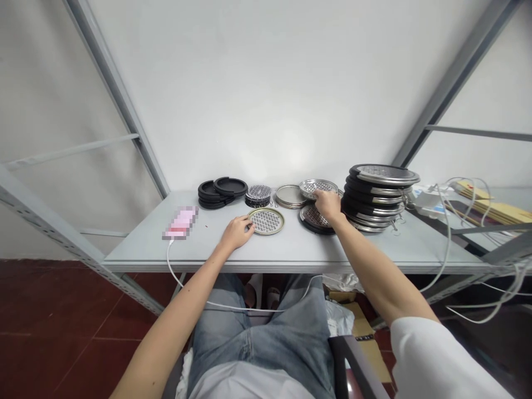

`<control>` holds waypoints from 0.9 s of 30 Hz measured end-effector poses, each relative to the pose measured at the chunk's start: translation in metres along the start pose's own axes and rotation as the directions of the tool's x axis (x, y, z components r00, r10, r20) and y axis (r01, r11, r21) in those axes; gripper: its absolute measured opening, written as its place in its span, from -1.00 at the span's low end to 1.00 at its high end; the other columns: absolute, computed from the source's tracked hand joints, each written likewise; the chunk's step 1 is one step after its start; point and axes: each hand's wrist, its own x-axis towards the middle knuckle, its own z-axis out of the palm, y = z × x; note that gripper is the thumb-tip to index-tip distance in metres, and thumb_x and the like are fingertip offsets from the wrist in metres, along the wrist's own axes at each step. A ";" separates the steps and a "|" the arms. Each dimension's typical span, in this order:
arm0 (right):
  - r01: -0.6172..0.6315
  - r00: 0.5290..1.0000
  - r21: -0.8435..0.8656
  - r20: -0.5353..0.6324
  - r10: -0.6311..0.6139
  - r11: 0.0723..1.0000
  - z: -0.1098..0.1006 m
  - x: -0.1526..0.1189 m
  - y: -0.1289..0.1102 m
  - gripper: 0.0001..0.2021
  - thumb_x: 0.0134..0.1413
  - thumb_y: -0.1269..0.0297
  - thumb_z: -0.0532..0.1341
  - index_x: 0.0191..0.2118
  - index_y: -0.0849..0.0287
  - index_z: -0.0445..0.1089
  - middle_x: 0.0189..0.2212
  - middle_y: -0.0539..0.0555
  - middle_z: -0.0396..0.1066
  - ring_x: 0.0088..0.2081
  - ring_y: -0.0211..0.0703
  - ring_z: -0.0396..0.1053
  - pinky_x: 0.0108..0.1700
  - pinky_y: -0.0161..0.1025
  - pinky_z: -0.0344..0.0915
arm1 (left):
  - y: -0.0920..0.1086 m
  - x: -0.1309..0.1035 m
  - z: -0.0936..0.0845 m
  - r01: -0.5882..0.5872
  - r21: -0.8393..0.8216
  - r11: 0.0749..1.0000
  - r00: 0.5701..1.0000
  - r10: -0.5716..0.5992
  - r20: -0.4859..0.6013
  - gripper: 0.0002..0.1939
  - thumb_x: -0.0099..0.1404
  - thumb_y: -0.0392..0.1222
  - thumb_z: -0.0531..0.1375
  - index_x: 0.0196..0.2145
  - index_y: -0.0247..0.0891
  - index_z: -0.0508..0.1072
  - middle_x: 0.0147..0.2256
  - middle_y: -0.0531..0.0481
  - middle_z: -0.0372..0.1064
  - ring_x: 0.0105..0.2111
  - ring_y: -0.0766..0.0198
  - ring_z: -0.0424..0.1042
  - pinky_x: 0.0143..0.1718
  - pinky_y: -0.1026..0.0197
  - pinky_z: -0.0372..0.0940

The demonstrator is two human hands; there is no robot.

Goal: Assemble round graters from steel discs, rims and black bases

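My left hand [238, 231] has its fingers curled at the left rim of a round perforated metal plate [266, 221] with a gold-coloured edge, which lies flat on the table. With my right hand [328, 205] I grip the near edge of a silvery perforated metal plate [317, 187], slightly tilted towards me. Under that hand, partly hidden, a dark-rimmed perforated disc [312, 218] lies on the table. Plain metal rings or lids [290, 195] sit just left of the silvery plate. Farther left is a short stack of small perforated discs [258, 192].
Black round rings [222, 191] are piled at the back left. A tall stack of black and metal discs [376, 197] stands by my right forearm. A blurred pink phone [181, 221] with a white cable lies left on the grey table [266, 252]. Metal posts frame both sides.
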 end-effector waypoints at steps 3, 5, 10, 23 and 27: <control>0.017 1.000 -0.053 0.019 -0.016 0.998 0.000 0.000 -0.002 -0.58 0.12 0.49 0.06 0.04 0.18 0.50 -0.14 0.32 0.54 -0.06 0.16 0.46 -0.01 -0.07 0.29 | 0.001 0.000 0.000 0.000 0.001 1.000 1.000 0.000 -0.001 -0.73 0.35 -0.15 0.12 -0.14 -0.23 0.59 0.03 -0.13 0.46 0.03 0.04 0.42 0.12 0.03 0.31; 0.030 0.999 -0.105 0.024 -0.028 0.994 -0.001 0.001 -0.002 -0.59 0.10 0.51 0.08 0.03 0.20 0.50 -0.15 0.32 0.54 -0.08 0.14 0.47 -0.04 -0.10 0.29 | 0.001 0.000 0.000 0.005 0.003 1.000 1.000 -0.005 -0.005 -0.74 0.35 -0.16 0.13 -0.14 -0.22 0.59 0.03 -0.12 0.46 0.03 0.05 0.43 0.12 0.04 0.31; 0.061 0.998 -0.160 0.005 -0.061 0.985 -0.005 0.007 -0.001 -0.61 0.13 0.52 0.06 -0.01 0.18 0.51 -0.19 0.27 0.55 -0.13 0.08 0.48 -0.14 -0.17 0.28 | 0.000 -0.001 0.001 0.009 0.001 1.000 1.000 -0.009 -0.010 -0.74 0.35 -0.15 0.13 -0.14 -0.23 0.59 0.03 -0.13 0.47 0.03 0.06 0.43 0.13 0.05 0.31; 0.448 0.829 0.411 -0.524 -0.197 0.793 -0.023 -0.029 -0.091 -0.75 0.26 0.32 0.06 -0.03 0.16 0.40 -0.15 0.18 0.54 -0.11 -0.02 0.47 0.01 -0.10 0.34 | -0.004 0.000 0.004 0.001 -0.035 0.999 0.999 -0.003 -0.053 -0.70 0.35 -0.12 0.13 -0.05 -0.27 0.53 0.04 -0.18 0.44 0.05 0.01 0.40 0.14 0.00 0.30; 0.507 0.820 0.634 -0.564 -0.100 0.585 -0.029 -0.055 -0.116 -0.79 0.22 0.29 0.12 -0.05 0.13 0.35 -0.18 0.16 0.52 -0.13 -0.05 0.48 0.00 -0.08 0.38 | -0.006 0.001 0.006 0.034 -0.054 0.998 0.985 -0.042 -0.168 -0.48 0.34 -0.08 0.14 0.19 -0.34 0.29 0.13 -0.29 0.32 0.16 -0.05 0.30 0.21 -0.06 0.21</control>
